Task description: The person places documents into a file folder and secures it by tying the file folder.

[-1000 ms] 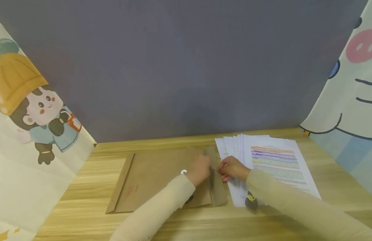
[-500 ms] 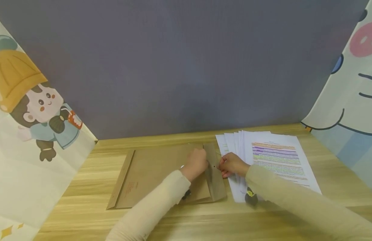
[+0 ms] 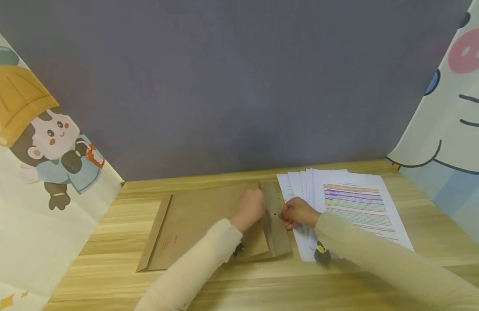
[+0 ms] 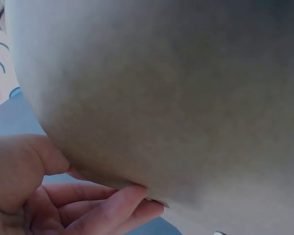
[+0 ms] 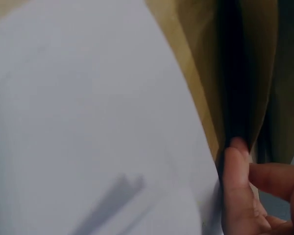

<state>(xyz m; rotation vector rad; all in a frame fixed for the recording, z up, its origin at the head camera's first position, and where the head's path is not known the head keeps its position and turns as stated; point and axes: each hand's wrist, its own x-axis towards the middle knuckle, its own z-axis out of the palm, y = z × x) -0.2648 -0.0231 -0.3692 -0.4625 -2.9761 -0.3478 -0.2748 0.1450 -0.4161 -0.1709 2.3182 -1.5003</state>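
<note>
A brown kraft paper envelope point(image 3: 200, 220) lies flat on the table, its flap point(image 3: 279, 237) folded out to the right. My left hand point(image 3: 248, 209) grips the edge of the envelope's upper layer at the mouth. In the left wrist view, thumb and fingers of the left hand point(image 4: 98, 200) pinch that edge, and the brown sheet point(image 4: 161, 98) bows up large. My right hand point(image 3: 299, 211) pinches the flap's outer edge. The right wrist view has the right hand point(image 5: 245, 191) beside a dark gap between brown paper layers point(image 5: 262, 73).
Fanned white printed sheets point(image 3: 356, 207) with coloured highlighting lie right of the envelope, partly under my right forearm. The wood-grain table point(image 3: 107, 233) ends at a grey panel point(image 3: 239, 86) behind. Cartoon-printed cloths point(image 3: 14, 172) stand on both sides.
My left hand has shifted a little to the left and up, and the mouth has parted slightly more. The right hand stays at the flap.
</note>
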